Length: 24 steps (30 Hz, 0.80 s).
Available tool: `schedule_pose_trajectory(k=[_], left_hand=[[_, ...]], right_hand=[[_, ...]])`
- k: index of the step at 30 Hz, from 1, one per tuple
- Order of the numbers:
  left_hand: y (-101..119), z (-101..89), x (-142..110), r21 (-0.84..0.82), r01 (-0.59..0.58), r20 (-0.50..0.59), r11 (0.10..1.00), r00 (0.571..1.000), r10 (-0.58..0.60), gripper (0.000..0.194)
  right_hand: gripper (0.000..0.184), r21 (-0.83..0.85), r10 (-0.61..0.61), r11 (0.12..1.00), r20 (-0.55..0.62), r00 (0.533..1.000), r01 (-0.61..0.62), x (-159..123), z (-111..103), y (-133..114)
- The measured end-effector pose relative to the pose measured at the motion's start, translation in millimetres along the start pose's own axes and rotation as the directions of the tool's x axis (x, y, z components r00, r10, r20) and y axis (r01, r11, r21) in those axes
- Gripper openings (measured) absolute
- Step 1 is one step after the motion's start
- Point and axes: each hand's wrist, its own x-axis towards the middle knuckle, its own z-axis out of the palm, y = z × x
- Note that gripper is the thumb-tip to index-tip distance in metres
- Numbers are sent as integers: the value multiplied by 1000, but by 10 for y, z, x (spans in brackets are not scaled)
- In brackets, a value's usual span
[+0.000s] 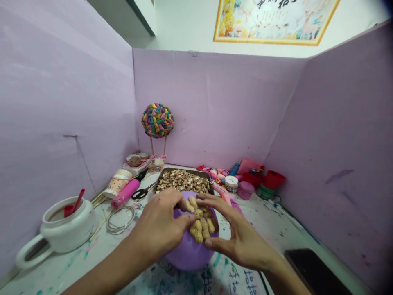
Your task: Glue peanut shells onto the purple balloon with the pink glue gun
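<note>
A round purple balloon [190,256] rests on the table in front of me, with several peanuts in their shells [203,227] clustered on its upper side. My left hand [164,219] is at the balloon's left, its thumb and forefinger closed on a peanut [190,206] at the edge of the cluster. On the other side, my right hand [238,231] curves round the balloon, thumb low and fingers at the top, gripping it. Behind the balloon is a tray [211,189] filled with broken peanut shells [184,180]. Part of the balloon is hidden by my hands.
At left are a white pot [69,231], a pink roll [125,193], black scissors [140,193], paper cups [117,182] and a wire coil [120,221]. A colourful ball model [157,121] stands behind. Jars [245,190] sit back right; a phone [313,270] lies front right. Purple panels [215,106] enclose the table.
</note>
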Motion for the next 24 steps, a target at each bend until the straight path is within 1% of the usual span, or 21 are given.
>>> schedule_pose_trajectory(k=[3,7,11,14,16,17,19,20,22,24], left_hand=[[-3,55,25,-23,26,17,999,1000,-25,8],[-29,29,48,-56,46,71,997,997,-42,10],[-34,-108,51,-56,28,152,998,988,-19,10],[-29,-262,59,-43,29,141,999,990,-23,5],[-25,-330,55,-7,57,130,998,990,-55,3],[-22,-338,45,15,77,142,997,987,-78,4],[-18,-297,14,63,97,190,993,976,-107,9],[-18,-253,-5,83,81,213,993,972,-97,12],[-27,-149,-38,115,16,229,993,973,-42,13],[-47,-61,-56,139,-39,221,989,975,7,11]], right_hand=[[57,10,-38,999,2,999,38,5,25,-17],[56,14,-35,999,-2,999,35,8,14,-25],[58,16,-14,1000,25,1000,14,-4,-18,-3],[58,37,-6,999,44,999,4,-5,-36,23],[57,49,1,999,51,999,-3,2,-42,40],[56,53,5,999,52,999,-8,6,-43,48],[56,52,14,999,51,999,-17,12,-41,61],[56,50,19,999,47,999,-22,13,-39,66],[56,46,23,999,41,999,-25,11,-33,71],[56,42,17,999,39,999,-19,6,-26,75]])
